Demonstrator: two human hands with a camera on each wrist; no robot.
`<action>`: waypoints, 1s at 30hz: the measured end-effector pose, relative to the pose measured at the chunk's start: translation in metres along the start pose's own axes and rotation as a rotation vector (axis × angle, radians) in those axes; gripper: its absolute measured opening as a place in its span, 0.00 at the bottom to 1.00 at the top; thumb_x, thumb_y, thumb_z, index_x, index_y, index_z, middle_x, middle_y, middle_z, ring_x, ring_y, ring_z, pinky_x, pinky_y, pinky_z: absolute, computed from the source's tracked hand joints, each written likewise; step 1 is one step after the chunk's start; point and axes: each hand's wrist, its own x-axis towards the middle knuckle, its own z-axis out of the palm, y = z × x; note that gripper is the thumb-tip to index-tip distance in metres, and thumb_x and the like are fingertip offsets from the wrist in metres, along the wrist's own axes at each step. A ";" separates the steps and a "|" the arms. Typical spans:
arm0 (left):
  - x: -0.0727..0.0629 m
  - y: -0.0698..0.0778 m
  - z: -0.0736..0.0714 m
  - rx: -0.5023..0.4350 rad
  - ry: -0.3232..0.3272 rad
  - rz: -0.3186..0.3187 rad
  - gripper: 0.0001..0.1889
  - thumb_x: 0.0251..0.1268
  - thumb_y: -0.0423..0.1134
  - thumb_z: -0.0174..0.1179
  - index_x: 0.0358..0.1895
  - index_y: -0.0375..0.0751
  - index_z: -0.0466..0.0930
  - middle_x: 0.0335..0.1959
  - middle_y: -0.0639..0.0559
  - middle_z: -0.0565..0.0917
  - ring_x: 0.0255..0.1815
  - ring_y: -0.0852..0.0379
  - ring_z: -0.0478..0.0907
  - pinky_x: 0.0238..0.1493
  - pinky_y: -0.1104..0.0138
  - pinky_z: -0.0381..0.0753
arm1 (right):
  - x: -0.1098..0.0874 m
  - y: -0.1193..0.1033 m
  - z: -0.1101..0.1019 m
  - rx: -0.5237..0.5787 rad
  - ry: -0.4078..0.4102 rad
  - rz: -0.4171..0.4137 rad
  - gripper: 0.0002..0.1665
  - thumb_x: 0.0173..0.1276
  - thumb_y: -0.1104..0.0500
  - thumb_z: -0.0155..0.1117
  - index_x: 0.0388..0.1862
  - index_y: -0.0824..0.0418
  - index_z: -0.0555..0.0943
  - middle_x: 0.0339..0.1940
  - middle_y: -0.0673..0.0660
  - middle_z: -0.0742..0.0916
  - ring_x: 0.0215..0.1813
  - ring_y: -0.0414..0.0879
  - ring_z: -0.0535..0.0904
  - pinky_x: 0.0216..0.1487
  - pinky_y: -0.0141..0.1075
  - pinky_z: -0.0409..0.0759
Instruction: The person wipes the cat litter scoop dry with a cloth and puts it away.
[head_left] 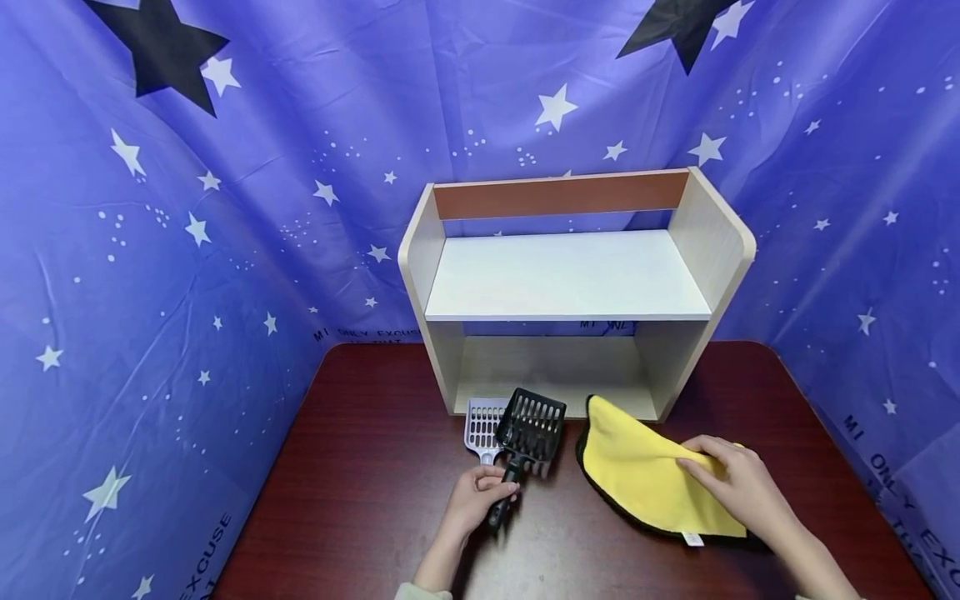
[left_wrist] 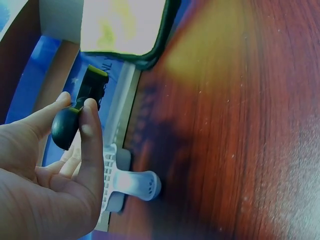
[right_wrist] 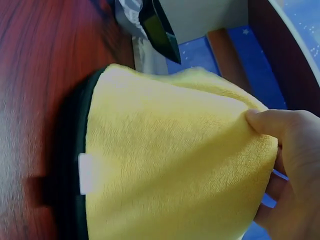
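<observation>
A black slotted litter scoop point(head_left: 532, 423) is held by its handle between the thumb and fingers of my left hand point(head_left: 476, 498), raised over the table. Behind it a light grey slotted scoop point(head_left: 483, 427) lies on the table against the shelf's front; the left wrist view shows its handle point(left_wrist: 137, 185). My right hand point(head_left: 738, 483) pinches a yellow cloth point(head_left: 637, 471) with a dark border and a small white tag point(head_left: 692, 539). The cloth point(right_wrist: 170, 150) sags from the thumb and fingers in the right wrist view.
A two-tier wooden shelf point(head_left: 567, 275) with a white middle board stands at the back of the dark red table point(head_left: 360, 483). Blue curtains point(head_left: 225, 292) printed with stars surround the table at the back and both sides.
</observation>
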 end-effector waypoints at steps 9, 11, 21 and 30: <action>-0.004 0.005 -0.008 -0.007 0.003 -0.006 0.17 0.62 0.29 0.65 0.49 0.21 0.75 0.38 0.33 0.88 0.32 0.59 0.87 0.34 0.74 0.83 | 0.008 -0.015 0.003 0.199 0.109 -0.165 0.25 0.43 0.75 0.78 0.34 0.50 0.84 0.50 0.57 0.85 0.59 0.30 0.73 0.61 0.14 0.65; -0.005 0.005 -0.010 -0.003 0.003 -0.003 0.17 0.62 0.30 0.66 0.49 0.21 0.75 0.37 0.33 0.89 0.33 0.59 0.87 0.35 0.74 0.83 | 0.009 -0.017 0.004 0.227 0.112 -0.188 0.25 0.44 0.74 0.77 0.35 0.48 0.83 0.56 0.59 0.85 0.64 0.33 0.72 0.65 0.17 0.64; -0.006 0.006 -0.013 -0.028 -0.011 -0.004 0.17 0.61 0.30 0.67 0.49 0.23 0.75 0.36 0.41 0.90 0.34 0.59 0.88 0.36 0.74 0.83 | 0.010 -0.029 0.011 0.383 0.110 -0.295 0.22 0.46 0.76 0.76 0.36 0.57 0.81 0.50 0.61 0.89 0.65 0.41 0.79 0.69 0.23 0.70; -0.008 0.007 -0.012 -0.013 -0.017 0.003 0.18 0.62 0.31 0.66 0.50 0.22 0.75 0.41 0.29 0.87 0.34 0.59 0.88 0.36 0.74 0.83 | 0.011 -0.034 0.014 0.357 0.116 -0.312 0.18 0.52 0.74 0.73 0.39 0.60 0.81 0.42 0.54 0.86 0.51 0.34 0.79 0.58 0.17 0.72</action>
